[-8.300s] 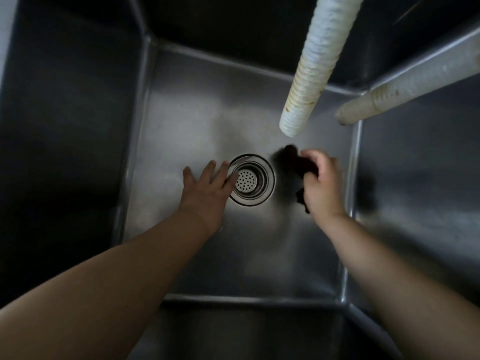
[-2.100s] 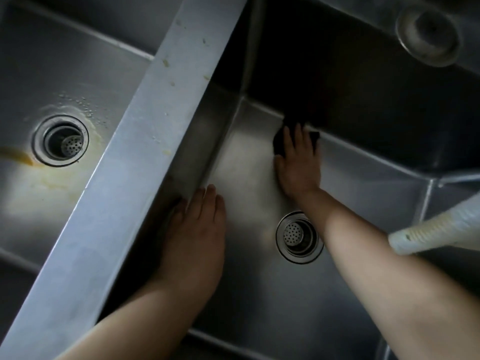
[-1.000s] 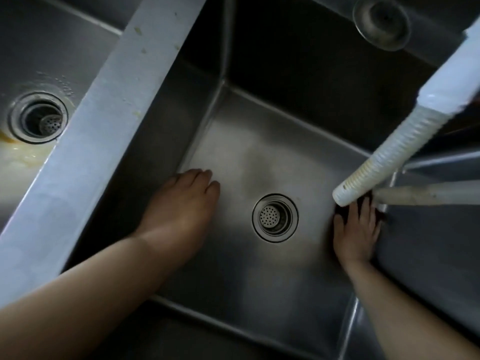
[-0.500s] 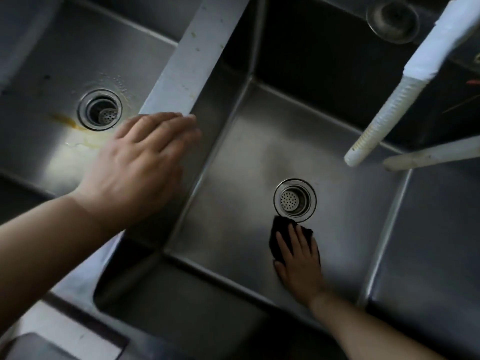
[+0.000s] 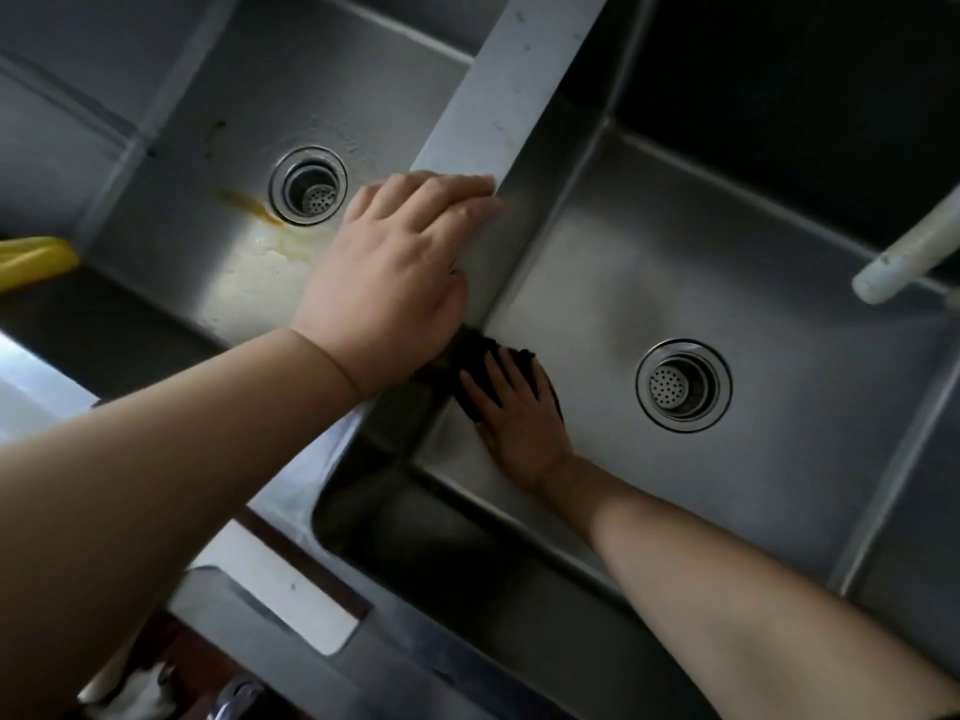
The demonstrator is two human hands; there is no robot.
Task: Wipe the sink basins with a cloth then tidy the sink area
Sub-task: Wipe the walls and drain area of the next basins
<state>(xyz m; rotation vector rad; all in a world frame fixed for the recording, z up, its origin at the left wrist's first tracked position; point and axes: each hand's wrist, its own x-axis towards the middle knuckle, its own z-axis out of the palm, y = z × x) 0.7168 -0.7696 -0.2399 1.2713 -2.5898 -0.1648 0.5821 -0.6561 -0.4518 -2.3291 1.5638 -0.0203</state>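
Nearest the camera, the left forearm crosses from the lower left and ends in the left hand [image 5: 395, 272], which lies palm down on the steel divider [image 5: 498, 111] between the two basins, fingers straight and close together, holding nothing. Their tips reach the divider's edge on the right basin's side.

Just below and to the right of that hand, down on the floor of the right basin [image 5: 779, 304], the right hand [image 5: 519, 413] presses flat with fingers spread on a dark cloth [image 5: 470, 356]. The cloth lies bunched under and ahead of its fingertips, pushed into the near left corner where the basin floor meets the divider wall; part of the cloth is hidden beneath the left wrist.

To the right of the right hand, well apart from the cloth, sits the right basin's round drain strainer [image 5: 683, 385].

Beyond the left hand, in the left basin [image 5: 208, 122], a second drain strainer [image 5: 308, 185] lies just left of the knuckles, with an orange-brown stain [image 5: 254, 207] trailing from its rim. Farther left, a yellow object [image 5: 34, 259] shows at the frame edge. Far right, the end of a pale hose [image 5: 898, 262] hangs over the right basin.
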